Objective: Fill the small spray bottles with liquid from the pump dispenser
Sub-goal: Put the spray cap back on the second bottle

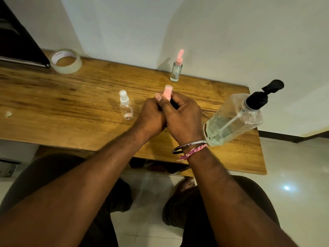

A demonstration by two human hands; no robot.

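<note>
Writing: pink lettering inside tape roll, unreadable. Left hand and right hand pressed together mid-bench, both grips curled round pink-capped spray bottle. Pump dispenser just right; white-capped bottle left; pink-topped bottle behind

Desk: my worktop was wood, grain plain, low sheen. Pump dispenser: clear glossy plastic, black matt pump head. Small spray bottles: clear, smooth, glossy; white and pink plastic tops. Tape roll: translucent, shiny. Bangle on my wrist: polished metal; thread band: woven cloth. Floor: glossy tile.
</note>
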